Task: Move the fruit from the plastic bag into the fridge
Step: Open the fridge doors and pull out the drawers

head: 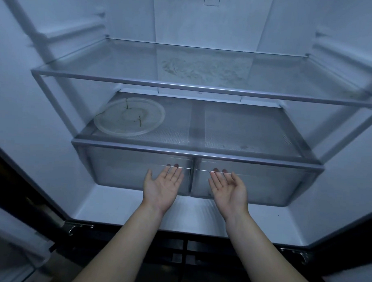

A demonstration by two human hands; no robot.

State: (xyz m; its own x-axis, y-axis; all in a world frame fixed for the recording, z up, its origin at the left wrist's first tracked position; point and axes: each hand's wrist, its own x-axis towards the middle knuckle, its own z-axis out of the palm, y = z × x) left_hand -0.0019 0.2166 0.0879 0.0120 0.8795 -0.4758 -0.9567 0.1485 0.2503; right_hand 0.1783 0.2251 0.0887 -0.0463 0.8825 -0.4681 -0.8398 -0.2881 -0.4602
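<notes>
**Both palms up at the fridge drawers**

The fridge [24,97] stands wide open in front of the person, dimly lit and bluish inside. The fruit and its plastic bag are out of view.

Both bare forearms reach in low. The left grip [162,188], a bare hand, is turned palm up against the front of the left drawer [120,172]. Its fingers [175,175] are nearly straight and its thumb is spread. The fingertips slip behind the drawer's clear top lip and show through the plastic. It holds nothing, the hand being open. The right grip [229,191] mirrors it at the right drawer [268,183]: palm up, fingers extended and relaxed, tips tucked behind the lip, also open and carrying nothing. The two hands sit near each other, either side of the seam between the drawers.

Both drawers look pushed in, side by side under the lower shelf [248,130]. On that shelf's left half lies a round clear plate [160,119] with a few thin green stems [126,104] on it. Above hangs a glass shelf [112,62] with a smeared, cloudy patch near its middle. A metal hinge [78,226] shows at the lower left.
</notes>
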